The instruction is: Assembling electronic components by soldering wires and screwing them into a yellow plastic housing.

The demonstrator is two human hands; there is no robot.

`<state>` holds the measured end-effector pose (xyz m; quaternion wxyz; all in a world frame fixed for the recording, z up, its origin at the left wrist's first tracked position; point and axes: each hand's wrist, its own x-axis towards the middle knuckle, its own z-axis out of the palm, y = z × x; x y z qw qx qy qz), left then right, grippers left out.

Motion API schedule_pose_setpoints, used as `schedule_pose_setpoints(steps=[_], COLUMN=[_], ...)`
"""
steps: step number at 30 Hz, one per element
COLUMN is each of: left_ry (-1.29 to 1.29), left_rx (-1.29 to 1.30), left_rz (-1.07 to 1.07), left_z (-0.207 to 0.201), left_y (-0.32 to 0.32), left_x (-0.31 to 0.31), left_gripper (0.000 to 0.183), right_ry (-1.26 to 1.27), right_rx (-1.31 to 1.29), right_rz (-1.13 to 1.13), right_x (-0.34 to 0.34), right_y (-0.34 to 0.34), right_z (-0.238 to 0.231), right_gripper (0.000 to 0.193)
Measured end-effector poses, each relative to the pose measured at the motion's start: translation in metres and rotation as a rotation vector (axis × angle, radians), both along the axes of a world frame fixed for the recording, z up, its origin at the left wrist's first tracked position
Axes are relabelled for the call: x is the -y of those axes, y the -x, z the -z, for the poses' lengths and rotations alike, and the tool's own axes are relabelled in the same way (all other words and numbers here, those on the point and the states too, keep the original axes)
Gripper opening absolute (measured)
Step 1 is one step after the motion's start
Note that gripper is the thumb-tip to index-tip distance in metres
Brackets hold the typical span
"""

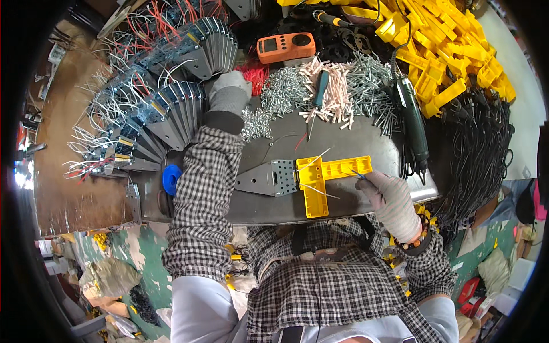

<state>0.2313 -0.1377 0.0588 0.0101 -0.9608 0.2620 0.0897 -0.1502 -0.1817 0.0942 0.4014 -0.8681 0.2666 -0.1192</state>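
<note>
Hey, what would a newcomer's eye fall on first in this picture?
Probably the big heap of yellow plastic parts at upper right. Then perhaps the orange meter at top centre and the grey metal plates bristling with wires at left. Beside the right hand, a yellow T-shaped casing stands out against the dark tabletop.

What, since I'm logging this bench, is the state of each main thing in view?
Yellow casing: hollow side up
Gray plate: lying flat, meeting the casing
Left hand: gloved, beside red wires; grip unclear
Right hand: gloved, at the casing's end; grip unclear
Screwdriver: lying unheld
Power screwdriver: unheld
Orange meter: screen showing, power unclear
</note>
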Motion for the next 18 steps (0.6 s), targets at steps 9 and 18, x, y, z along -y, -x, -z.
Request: schedule_pose_setpoints(steps=[9,18], left_ry=[0.351,1.209], left_rx=[-0.197,-1.139], left_rz=[-0.068,0.043], left_z=[-0.025,-0.044], left_y=[0.012,0.174], left_x=[-0.058,-0.081], left_gripper=[0.025,0.017], right_ry=[-0.133,-0.516], right_rx=[0.063,0.339], right_rz=[-0.046,0.045], right_x=[0.012,0.017], right_y=[-0.037,-0.062], right_z=[-0.006,-0.022], right_gripper=[0.014,0.028])
